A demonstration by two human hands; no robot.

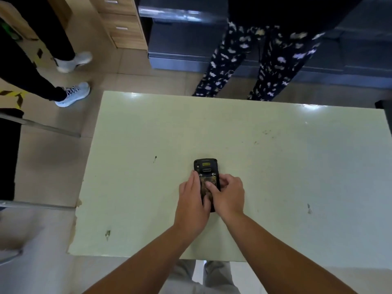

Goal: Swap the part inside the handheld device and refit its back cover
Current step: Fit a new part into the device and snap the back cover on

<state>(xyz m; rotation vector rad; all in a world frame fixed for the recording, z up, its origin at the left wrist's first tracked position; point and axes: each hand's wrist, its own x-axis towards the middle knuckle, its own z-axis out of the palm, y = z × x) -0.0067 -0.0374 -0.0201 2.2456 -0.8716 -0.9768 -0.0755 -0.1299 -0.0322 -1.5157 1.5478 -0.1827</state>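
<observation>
A black handheld device (205, 166) lies face down near the middle of the pale green table (275, 166). A worn, brownish mottled panel (206, 182) sits on its back, below a small yellow label. My left hand (192, 200) lies flat along the device's left side with the fingers pointing away from me. On the right side, my right hand (230, 195) curls over the device, its thumb pressing on the mottled panel. Both hands hide the lower half of the device.
One person in patterned trousers (254, 60) stands at the table's far edge. Another person's legs and pale sneakers (74, 94) are at the far left on the tiled floor. Wooden drawers (123, 22) and a dark cabinet (180, 39) stand beyond the table.
</observation>
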